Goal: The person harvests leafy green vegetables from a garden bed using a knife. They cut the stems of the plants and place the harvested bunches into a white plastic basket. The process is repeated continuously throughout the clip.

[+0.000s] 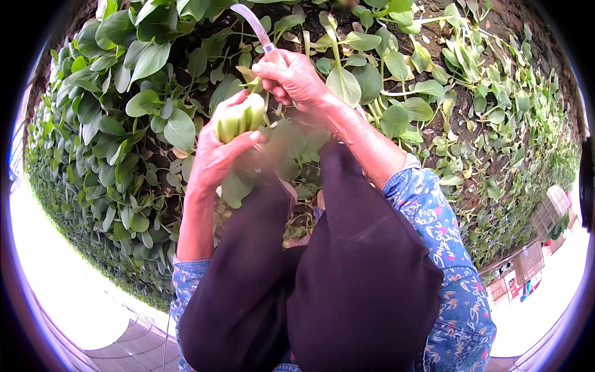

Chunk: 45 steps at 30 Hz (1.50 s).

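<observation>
My left hand (216, 144) is closed around the pale green base of a leafy green vegetable (239, 121), which looks like bok choy. Its stalk end faces up, and the leaves hang blurred below the hand. In my right hand (295, 79) is the handle of a small curved knife (253, 22), whose blade points up and to the left, away from the vegetable. The fingers of my right hand are just above and to the right of the vegetable's base, with a small gap between them.
Dense standing greens (121, 116) fill the left side. On the right, cut or wilted leaves (492, 102) lie over brown soil (446, 121). My knees in dark trousers (362, 251) rise close below my hands. Several crates (551, 211) stand at the far right edge.
</observation>
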### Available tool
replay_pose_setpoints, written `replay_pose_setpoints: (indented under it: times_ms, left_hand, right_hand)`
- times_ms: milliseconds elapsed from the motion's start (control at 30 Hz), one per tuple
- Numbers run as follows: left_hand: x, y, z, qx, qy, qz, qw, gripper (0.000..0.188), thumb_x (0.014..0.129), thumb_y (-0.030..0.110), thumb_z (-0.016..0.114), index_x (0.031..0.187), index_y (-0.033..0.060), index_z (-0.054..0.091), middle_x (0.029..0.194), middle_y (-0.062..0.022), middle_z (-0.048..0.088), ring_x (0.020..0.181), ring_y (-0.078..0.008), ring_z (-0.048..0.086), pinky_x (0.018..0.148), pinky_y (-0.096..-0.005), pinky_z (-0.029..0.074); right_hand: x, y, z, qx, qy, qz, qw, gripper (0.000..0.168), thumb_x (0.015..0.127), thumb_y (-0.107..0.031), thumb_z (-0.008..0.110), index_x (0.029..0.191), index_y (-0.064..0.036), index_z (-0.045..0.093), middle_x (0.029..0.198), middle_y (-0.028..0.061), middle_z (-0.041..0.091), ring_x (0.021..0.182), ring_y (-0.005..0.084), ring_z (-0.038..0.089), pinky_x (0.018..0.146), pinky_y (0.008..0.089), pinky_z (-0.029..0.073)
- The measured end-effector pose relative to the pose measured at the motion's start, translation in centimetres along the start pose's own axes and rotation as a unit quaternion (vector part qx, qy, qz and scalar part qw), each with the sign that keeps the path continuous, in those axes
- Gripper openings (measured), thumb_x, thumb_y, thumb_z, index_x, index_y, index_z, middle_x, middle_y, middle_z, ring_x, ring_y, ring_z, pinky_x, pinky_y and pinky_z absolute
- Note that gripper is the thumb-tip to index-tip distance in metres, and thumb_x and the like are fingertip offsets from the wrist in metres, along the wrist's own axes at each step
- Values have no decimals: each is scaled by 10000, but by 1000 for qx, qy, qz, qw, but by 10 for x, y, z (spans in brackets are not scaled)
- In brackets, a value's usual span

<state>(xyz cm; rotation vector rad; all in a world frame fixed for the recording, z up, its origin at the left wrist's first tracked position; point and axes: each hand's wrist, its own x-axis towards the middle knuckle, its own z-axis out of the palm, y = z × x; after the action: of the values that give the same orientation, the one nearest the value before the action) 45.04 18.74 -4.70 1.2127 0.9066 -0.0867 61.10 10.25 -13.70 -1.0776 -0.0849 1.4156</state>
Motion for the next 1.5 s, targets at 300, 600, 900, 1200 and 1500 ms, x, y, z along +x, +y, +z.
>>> replay_pose_setpoints:
  times_ms: [300,600,900,1200,1500]
  left_hand:
    - [28,3,-18,-98,22,-6,995,391,770,64,679,1136,2,559,983,-79,622,811,-135,584,777,-276,482]
    - [82,78,25,367,-116,114,916,404,788,87,642,1169,7,536,964,-110,638,820,-156,593,755,-287,478]
    - [198,109,104,775,-139,362,500,246,661,-31,603,902,-28,555,1124,-194,547,750,-310,648,640,-380,530]
    - [250,108,81,848,-68,307,426,256,652,-51,630,897,-7,572,1376,-184,392,745,-285,662,648,-370,546]
    - [253,81,16,749,-14,392,534,385,695,-39,608,1057,75,546,1380,3,409,761,-276,643,666,-370,536]
  right_hand:
    - [-24,-24,19,-12,-67,-40,997,212,869,-270,649,873,-81,554,639,-23,571,460,16,440,400,176,309]
    - [-17,-13,-79,-28,194,-73,978,305,908,-357,546,897,-54,516,734,26,569,529,63,498,424,198,399]
    - [-8,-39,-97,-11,218,-48,975,275,898,-315,539,938,-43,536,705,38,590,497,59,479,421,202,376]
    - [7,-50,-102,-16,202,-40,978,340,918,-371,514,979,-40,559,689,-10,527,504,39,434,410,200,343]
    - [28,-45,-105,86,177,-70,978,378,843,-332,548,988,17,534,677,48,500,476,83,430,363,214,328]
